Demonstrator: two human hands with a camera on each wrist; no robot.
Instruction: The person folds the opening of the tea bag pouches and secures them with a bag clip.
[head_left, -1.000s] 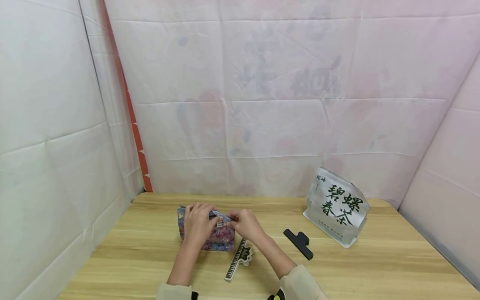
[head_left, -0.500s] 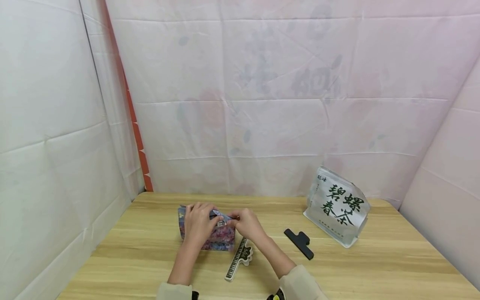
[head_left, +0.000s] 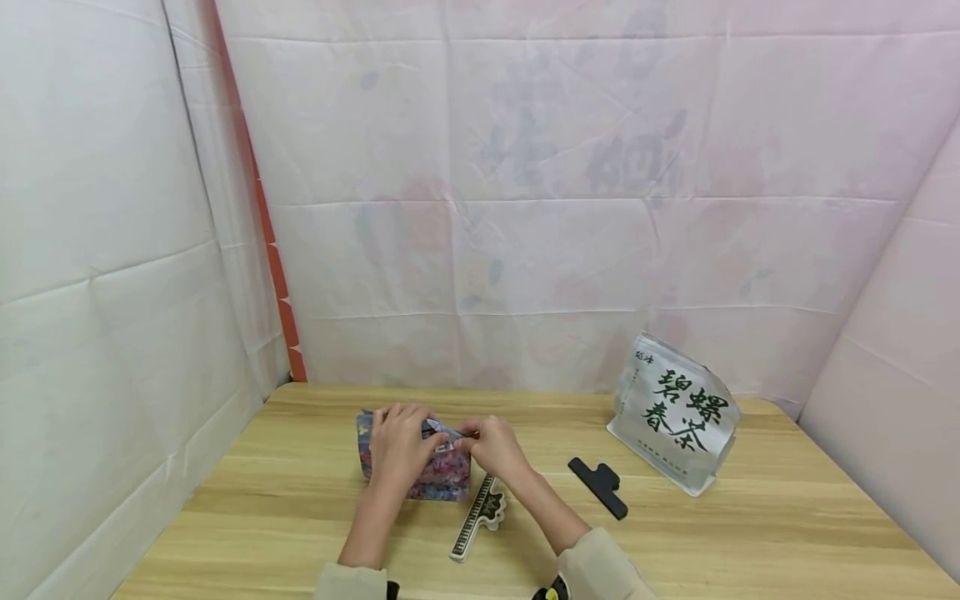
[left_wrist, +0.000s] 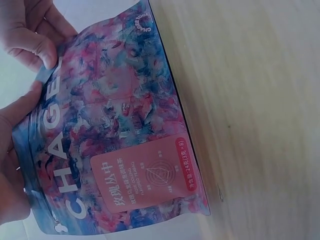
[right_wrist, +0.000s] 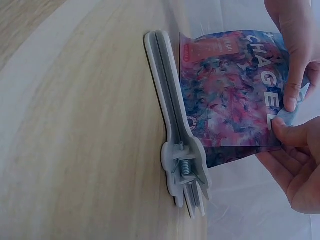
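Note:
A tea pouch [head_left: 444, 479] in mottled pink, purple and blue stands on the table, with large white letters near its top. My left hand [head_left: 397, 442] grips its top edge toward the left, thumb on the near face and fingers over the far side. With thumb and fingers my right hand [head_left: 491, 446] pinches the top right corner, where the edge is folded over. In the right wrist view both thumbs come close together at the fold, the right hand [right_wrist: 300, 167] on the corner. The pouch front [left_wrist: 120, 95] with its pink label faces the left wrist camera.
Just right of the pouch lies a white sealing clip [head_left: 474, 521] with a piano-key pattern, its spring [right_wrist: 185, 166] showing in the right wrist view. Farther right are a black clip [head_left: 598, 487] and a silver tea bag [head_left: 675, 417] standing upright. Pale cloth [head_left: 465, 250] hangs behind the table.
Almost nothing differs. Both hands keep their hold at the top of the tea pouch, with only slight movement of the fingers.

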